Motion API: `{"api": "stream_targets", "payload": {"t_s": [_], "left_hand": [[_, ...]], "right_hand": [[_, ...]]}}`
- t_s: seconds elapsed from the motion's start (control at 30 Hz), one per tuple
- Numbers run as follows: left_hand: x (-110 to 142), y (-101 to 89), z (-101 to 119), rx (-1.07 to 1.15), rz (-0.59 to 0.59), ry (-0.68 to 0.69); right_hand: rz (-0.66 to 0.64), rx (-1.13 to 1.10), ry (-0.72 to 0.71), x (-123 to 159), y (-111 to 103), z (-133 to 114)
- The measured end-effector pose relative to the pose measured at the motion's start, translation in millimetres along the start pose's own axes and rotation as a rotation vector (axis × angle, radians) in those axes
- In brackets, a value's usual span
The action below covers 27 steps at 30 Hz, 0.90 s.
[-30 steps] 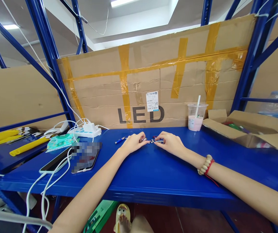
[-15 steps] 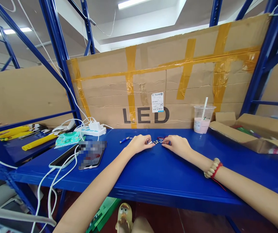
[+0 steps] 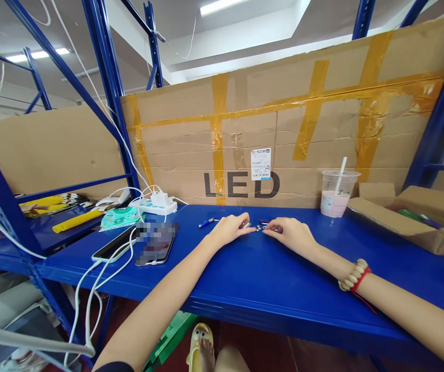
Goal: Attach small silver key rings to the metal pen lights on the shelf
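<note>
Over the blue tabletop [image 3: 237,274], my left hand [image 3: 229,231] is curled around a small silvery metal piece [image 3: 246,225], its tip showing between thumb and fingers. Several tiny shiny parts [image 3: 259,228] lie just beyond its thumb tip, between the two hands. My right hand [image 3: 292,235] faces it from the other side, thumb and fingers drawn together at those parts. What sits in that pinch is too small to name. Behind the right fingertips shows a thin dark red item [image 3: 263,222]. A blue pen-like item [image 3: 208,222] lies left of my left hand.
Two phones, one with a black screen [image 3: 116,245], lie left with white cables and a power strip [image 3: 155,205]. A drink cup with straw [image 3: 334,196] and an open cardboard box [image 3: 411,227] stand right. A tall cardboard sheet [image 3: 190,150] closes the back.
The whole view has shifted, so everything sits slightly further right. Both hands stay close together over the small parts; the right fingers have drawn a little nearer to the left thumb.
</note>
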<state>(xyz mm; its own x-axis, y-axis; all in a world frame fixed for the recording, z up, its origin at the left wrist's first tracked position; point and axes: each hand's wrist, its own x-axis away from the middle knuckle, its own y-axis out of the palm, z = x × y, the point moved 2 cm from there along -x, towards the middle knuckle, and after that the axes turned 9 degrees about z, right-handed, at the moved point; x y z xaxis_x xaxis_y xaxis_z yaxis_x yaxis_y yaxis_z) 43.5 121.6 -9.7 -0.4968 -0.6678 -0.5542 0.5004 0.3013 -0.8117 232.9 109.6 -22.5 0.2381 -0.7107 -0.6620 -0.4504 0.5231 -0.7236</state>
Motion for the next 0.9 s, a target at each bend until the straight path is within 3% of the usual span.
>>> {"api": "stream_targets", "payload": {"t_s": [0.17,0.33,0.6,0.77,0.9], "left_hand": [[-2,1.6,4,0.106,0.030,0.020],[-3,3.3,7,0.090,0.014,-0.013],[-4,1.3,19,0.113,0.038,0.028],[-3,8.2,24,0.279,0.079,0.063],[-2,13.1,27,0.385,0.038,0.071]], "right_hand": [[0.181,-0.238,0.100,-1,-7,-7],[0.226,-0.454,0.145,-2,-6,-8],[0.195,-0.649,0.065,-2,-8,-13],[0.120,-0.725,0.098,-4,-11,-11],[0.028,-0.755,0.185,-4,-8,-1]]}}
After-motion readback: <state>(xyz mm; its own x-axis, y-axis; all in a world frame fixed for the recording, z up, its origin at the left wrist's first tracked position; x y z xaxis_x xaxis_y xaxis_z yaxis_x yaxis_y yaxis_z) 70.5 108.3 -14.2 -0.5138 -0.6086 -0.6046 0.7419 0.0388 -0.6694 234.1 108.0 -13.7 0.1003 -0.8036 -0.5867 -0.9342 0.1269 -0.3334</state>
